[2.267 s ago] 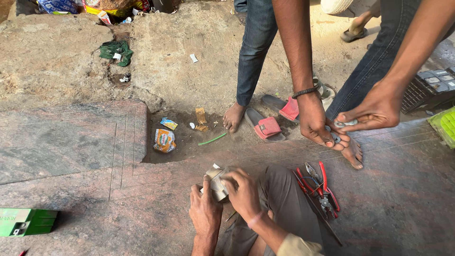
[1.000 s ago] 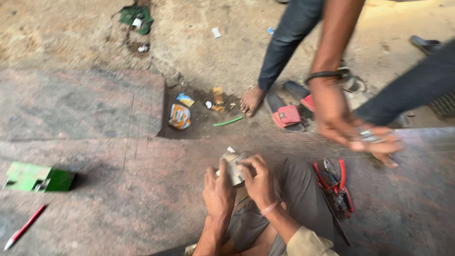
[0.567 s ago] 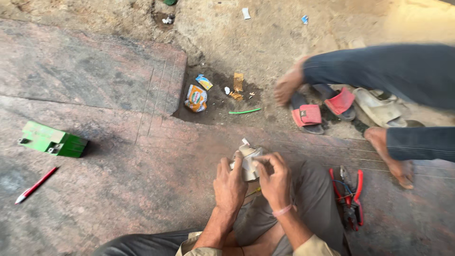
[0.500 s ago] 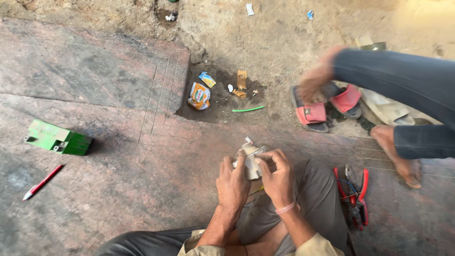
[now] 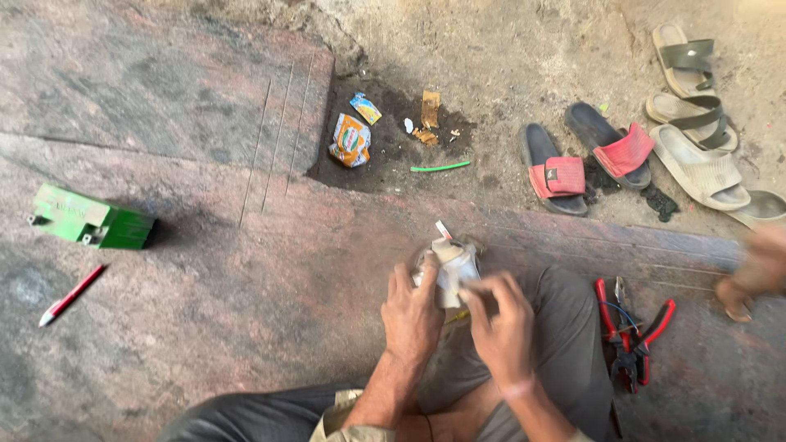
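A: The small pale device [image 5: 449,270] sits over the person's lap, above the grey trouser leg, held by both hands. The left hand [image 5: 412,315] wraps its side in a closed grip, and the right hand [image 5: 499,323] pinches at its lower edge with curled fingers.

B: How far along does the work look?

A: Midway, I judge. A thin red-and-white strip sticks up from its top, and its casing looks loose, though blur hides the details. The red-handled pliers [image 5: 630,336] lie untouched on the stone floor [image 5: 246,270] just beside the knee.

B: Any containers?

A: Only the green box [image 5: 92,218], well apart to the left, with a red pen [image 5: 72,295] near it. I cannot tell what it holds. Wrappers [image 5: 352,139] lie in the dirt hollow, sandals [image 5: 589,155] beyond.
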{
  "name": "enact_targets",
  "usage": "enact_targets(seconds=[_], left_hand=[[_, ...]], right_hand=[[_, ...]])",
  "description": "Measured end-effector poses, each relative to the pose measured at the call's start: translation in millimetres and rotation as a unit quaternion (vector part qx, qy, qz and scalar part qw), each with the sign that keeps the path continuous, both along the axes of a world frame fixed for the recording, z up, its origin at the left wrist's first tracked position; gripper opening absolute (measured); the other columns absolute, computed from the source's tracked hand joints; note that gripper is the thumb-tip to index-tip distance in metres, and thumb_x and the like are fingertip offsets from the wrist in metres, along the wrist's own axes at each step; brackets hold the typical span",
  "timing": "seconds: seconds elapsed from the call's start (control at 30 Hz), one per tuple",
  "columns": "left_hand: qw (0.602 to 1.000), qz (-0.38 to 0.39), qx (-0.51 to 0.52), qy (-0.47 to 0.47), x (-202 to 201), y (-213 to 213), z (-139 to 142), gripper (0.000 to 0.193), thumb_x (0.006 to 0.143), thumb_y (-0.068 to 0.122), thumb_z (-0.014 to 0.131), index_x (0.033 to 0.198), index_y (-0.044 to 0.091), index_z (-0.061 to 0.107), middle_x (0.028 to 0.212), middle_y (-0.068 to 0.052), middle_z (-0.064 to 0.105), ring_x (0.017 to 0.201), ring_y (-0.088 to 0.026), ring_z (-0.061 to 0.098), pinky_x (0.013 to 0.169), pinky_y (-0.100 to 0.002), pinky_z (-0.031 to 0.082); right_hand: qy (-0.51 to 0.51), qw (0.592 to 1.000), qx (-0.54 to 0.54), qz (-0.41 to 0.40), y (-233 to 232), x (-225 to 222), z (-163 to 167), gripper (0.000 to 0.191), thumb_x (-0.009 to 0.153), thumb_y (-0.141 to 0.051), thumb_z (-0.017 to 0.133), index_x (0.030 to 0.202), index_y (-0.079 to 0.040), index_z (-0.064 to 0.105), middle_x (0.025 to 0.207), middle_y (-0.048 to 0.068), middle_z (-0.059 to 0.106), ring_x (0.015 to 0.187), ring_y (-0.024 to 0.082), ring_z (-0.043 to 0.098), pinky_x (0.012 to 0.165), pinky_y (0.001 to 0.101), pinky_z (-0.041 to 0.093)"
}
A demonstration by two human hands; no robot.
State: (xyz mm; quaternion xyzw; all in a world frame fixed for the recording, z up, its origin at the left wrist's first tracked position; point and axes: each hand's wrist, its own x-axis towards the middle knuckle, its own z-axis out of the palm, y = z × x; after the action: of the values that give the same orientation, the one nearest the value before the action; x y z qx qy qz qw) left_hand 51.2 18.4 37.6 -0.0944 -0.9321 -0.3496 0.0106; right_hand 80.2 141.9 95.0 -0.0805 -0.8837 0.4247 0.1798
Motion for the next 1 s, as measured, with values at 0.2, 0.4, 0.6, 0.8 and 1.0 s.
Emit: enact_targets(seconds=[0.2,0.4,0.6,0.8,1.0], left_hand=[[1.000,-0.021,0.005,-0.014,-0.7,-2.9,1.6,0.076,0.065,0.012,0.078,0.138,0.014,0.055,0.109,-0.021,0.053,0.098,-0.044,0.059,0.062,-0.052,0.059],[1.000,-0.008,0.003,0.029,-1.5,-1.4,-0.3,0.070,0.073,0.000,0.070,0.140,0.014,0.056,0.115,-0.020,0.056,0.102,-0.041,0.061,0.064,-0.048,0.060],[1.000,-0.019,-0.016,-0.017,0.2,-3.7,0.3,0.074,0.069,0.000,0.071,0.140,0.013,0.056,0.112,-0.020,0.056,0.100,-0.040,0.062,0.061,-0.049,0.058],[1.000,-0.004,-0.016,0.006,-0.3,0.0,-1.1,0.069,0.071,0.000,0.072,0.137,0.015,0.057,0.111,-0.017,0.057,0.096,-0.037,0.063,0.060,-0.047,0.059],[0.999,-0.025,-0.023,-0.003,-0.9,-3.8,-0.9,0.076,0.066,-0.002,0.072,0.139,0.013,0.055,0.110,-0.017,0.057,0.098,-0.038,0.063,0.059,-0.047,0.057]], right_hand=[[-0.006,0.999,-0.025,-0.037,0.7,-8.8,-12.9,0.009,0.087,-0.001,0.074,0.093,0.000,0.068,0.087,0.010,0.066,0.077,0.019,0.067,0.070,0.0307,0.052],[-0.028,0.998,-0.045,-0.030,5.9,-0.9,-10.4,0.011,0.083,0.002,0.076,0.091,0.001,0.068,0.086,0.008,0.065,0.075,0.017,0.065,0.068,0.0285,0.051],[-0.038,0.987,-0.153,-0.031,7.1,-11.6,-23.0,0.007,0.089,0.005,0.069,0.094,0.001,0.065,0.092,0.007,0.063,0.081,0.013,0.065,0.071,0.0264,0.052],[-0.040,0.993,-0.104,-0.030,8.9,-1.4,-15.5,0.008,0.087,0.003,0.074,0.092,0.000,0.068,0.090,0.007,0.066,0.080,0.013,0.065,0.071,0.0260,0.052],[-0.022,0.996,-0.086,-0.025,11.7,-4.9,-19.5,0.009,0.086,0.002,0.074,0.094,0.000,0.069,0.092,0.007,0.064,0.083,0.016,0.062,0.074,0.0282,0.050]])
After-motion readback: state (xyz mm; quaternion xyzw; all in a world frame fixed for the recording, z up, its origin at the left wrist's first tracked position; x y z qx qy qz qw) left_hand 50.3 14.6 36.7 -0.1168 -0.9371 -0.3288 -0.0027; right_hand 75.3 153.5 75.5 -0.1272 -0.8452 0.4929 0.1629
